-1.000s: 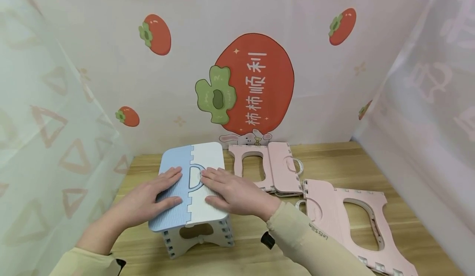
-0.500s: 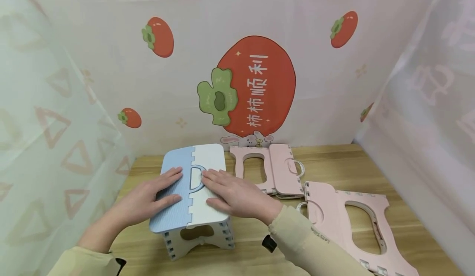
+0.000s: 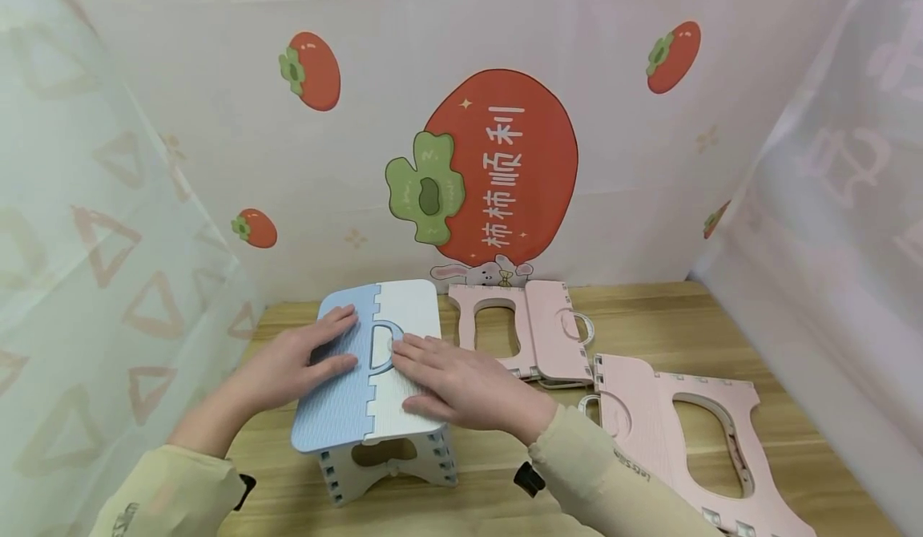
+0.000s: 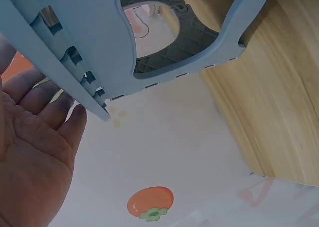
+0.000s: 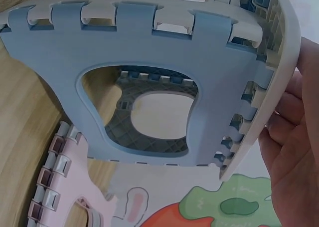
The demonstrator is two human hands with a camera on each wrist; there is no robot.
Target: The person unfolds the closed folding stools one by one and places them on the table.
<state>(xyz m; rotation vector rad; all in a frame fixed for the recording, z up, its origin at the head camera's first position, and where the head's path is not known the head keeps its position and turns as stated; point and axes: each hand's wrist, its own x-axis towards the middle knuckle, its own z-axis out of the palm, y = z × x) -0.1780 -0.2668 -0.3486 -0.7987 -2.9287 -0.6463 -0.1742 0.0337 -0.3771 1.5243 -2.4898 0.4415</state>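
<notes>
A folding step stool stands unfolded and upright on the wooden surface, its top half blue and half white. A D-shaped blue carry handle lies at the middle of the top. My left hand rests on the blue half, thumb and fingers spread. On the white half lies my right hand, its straight fingertips beside the handle. In the left wrist view the left hand is at the top's edge, above a blue leg panel. The right wrist view shows another blue leg panel with a large cutout.
Two pink folding stools lie folded low on the wood to the right: one at the back, one nearer. Printed curtains hang behind and on both sides. A black strap shows beneath the right sleeve.
My left hand has shifted slightly up and away over the blue half, its forearm rising and more sleeve showing. The right hand has barely moved. The stool stands as before.
</notes>
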